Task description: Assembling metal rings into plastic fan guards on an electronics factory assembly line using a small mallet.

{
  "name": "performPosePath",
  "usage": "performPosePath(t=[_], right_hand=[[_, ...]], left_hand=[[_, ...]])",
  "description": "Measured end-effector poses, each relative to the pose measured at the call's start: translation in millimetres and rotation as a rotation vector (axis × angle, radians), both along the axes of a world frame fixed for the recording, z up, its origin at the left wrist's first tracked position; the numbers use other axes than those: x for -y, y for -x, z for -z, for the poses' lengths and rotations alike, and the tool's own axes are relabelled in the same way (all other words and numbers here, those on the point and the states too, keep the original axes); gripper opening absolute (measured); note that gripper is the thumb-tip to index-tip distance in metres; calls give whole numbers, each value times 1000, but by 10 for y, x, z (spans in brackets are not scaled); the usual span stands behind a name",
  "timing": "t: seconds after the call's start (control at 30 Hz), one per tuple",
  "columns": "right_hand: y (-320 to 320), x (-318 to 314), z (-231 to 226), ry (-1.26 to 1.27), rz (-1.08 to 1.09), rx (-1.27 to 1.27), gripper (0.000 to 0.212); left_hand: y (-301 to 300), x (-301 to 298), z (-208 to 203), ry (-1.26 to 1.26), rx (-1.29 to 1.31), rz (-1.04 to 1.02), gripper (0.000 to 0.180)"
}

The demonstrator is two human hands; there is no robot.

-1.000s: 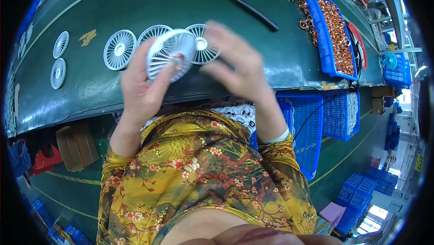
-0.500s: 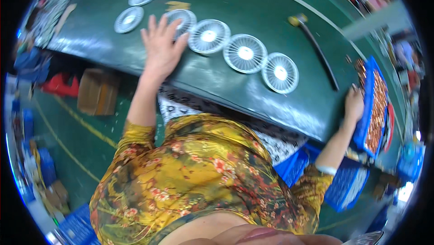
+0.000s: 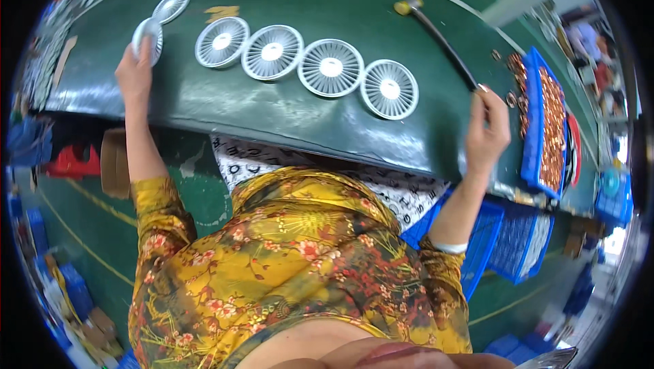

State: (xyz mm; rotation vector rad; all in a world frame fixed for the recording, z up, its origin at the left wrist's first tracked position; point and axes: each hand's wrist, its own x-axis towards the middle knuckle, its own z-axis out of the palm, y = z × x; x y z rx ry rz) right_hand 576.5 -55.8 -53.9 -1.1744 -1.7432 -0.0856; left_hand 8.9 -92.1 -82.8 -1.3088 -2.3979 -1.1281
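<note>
Fan grille (image 3: 147, 37) judged light, thin, brittle plastic, best held by rim | left hand (image 3: 134, 73) spread flat on it | right hand (image 3: 487, 127) closed around hammer handle (image 3: 446, 45) on counter (image 3: 272, 117)

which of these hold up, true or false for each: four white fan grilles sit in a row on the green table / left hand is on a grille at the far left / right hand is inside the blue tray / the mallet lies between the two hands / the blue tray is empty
1. Four white fan grilles lie in a row on the green table: true.
2. The left hand is on a small grille at the far left: true.
3. The right hand is inside the blue tray: false, it is at the mallet handle's near end, beside the tray.
4. The mallet lies between the two hands: false, it runs from the right hand toward the table's far side.
5. The blue tray is empty: false, it is full of small coppery parts.
</note>
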Motion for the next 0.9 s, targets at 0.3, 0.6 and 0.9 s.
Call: performPosePath(t=[0.3,0.6,0.9], right_hand=[[766,325,-136,-205,-279,29,21],[1199,400,-151,-222,-439,38,16],[1157,430,-15,66,-379,90,10]], left_hand=[[-2288,289,-336,-461,740,616,30],[-2961,375,-363,-225,1048,1060,33],[-3019,391,-270,-94,806,1026,37]])
